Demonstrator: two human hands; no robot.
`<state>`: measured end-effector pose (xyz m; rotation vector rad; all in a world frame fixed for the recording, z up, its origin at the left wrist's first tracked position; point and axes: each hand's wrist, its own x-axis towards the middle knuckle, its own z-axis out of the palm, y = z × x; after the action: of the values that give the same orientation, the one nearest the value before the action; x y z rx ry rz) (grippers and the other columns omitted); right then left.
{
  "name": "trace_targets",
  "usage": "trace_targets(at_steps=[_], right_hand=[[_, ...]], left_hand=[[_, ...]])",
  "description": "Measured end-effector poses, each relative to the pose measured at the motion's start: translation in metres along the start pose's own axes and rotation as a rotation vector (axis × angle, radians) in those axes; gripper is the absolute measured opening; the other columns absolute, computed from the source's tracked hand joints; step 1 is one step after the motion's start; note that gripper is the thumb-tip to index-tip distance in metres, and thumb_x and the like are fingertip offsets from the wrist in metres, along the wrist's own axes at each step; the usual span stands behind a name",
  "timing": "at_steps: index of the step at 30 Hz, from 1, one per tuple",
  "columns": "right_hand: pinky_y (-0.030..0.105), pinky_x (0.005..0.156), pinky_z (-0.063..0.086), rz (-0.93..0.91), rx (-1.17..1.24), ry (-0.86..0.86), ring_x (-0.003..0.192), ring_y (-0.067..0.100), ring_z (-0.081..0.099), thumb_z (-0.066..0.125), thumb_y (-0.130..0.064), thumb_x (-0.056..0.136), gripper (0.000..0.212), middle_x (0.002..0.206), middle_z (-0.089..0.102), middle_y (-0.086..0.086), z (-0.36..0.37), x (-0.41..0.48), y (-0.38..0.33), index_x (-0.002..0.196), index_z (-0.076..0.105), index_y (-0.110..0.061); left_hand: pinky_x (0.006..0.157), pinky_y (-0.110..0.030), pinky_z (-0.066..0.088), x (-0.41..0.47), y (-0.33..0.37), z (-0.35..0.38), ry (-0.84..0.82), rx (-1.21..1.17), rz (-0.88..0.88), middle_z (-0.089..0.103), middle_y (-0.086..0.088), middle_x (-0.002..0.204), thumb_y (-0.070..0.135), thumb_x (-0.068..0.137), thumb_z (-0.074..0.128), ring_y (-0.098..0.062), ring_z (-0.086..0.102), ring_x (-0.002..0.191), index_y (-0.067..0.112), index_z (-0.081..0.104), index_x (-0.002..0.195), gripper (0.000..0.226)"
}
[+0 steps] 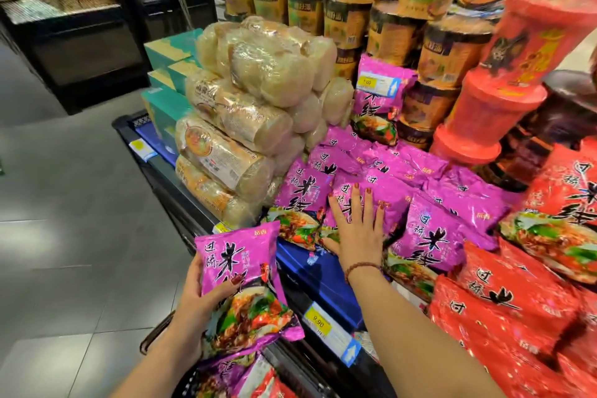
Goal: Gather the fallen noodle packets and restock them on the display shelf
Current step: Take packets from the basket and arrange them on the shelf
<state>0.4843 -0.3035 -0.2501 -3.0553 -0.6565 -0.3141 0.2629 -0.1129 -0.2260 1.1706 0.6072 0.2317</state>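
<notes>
The purple packet (240, 271) at seven o'clock reads 过桥米线, the red packets (491, 297) at four o'clock show 过桥, and the yellow price tag (318, 320) on the shelf edge (326, 278) at six o'clock reads 9.90.

One purple packet (239, 275) is held off the shelf (310, 268); at least eight more overlap on it. At least three red packets (504, 294) lie along its right edge, and about four teal boxes (168, 52) at its far left.
</notes>
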Motion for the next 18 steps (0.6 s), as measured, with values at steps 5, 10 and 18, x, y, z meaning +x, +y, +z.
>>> trace_targets(at_steps=[5,10,18], right_hand=[[0.052,0.113,-0.009,-0.033,0.031,-0.06,0.146,0.037,-0.012,0.06,-0.063,0.081,0.095,0.16,-0.012,0.013,-0.008,-0.002,-0.001,0.153,0.004,-0.035],[0.045,0.121,0.004,-0.059,0.408,-0.037,0.149,0.025,-0.003,0.048,-0.049,0.095,0.07,0.162,-0.002,0.004,-0.045,-0.022,0.006,0.153,0.011,-0.034],[0.017,0.1,0.037,-0.011,1.19,-0.337,0.129,-0.008,0.035,0.069,-0.038,0.086,0.084,0.143,0.035,-0.025,-0.122,-0.09,0.023,0.146,0.012,-0.052]], left_hand=[[0.103,-0.049,0.044,-0.004,0.008,0.016,-0.036,0.032,0.022,0.053,0.004,0.139,0.047,0.035,0.091,-0.022,0.058,0.119,0.045,0.031,0.143,0.124],[0.097,-0.03,0.037,-0.007,0.023,0.041,-0.092,0.084,0.104,0.035,0.01,0.15,0.039,0.046,0.083,-0.01,0.044,0.124,0.036,0.02,0.151,0.122],[0.064,0.0,0.043,0.004,0.022,0.107,-0.302,0.208,0.085,0.045,0.025,0.123,-0.001,0.074,0.077,0.02,0.057,0.094,0.033,0.024,0.14,0.091]])
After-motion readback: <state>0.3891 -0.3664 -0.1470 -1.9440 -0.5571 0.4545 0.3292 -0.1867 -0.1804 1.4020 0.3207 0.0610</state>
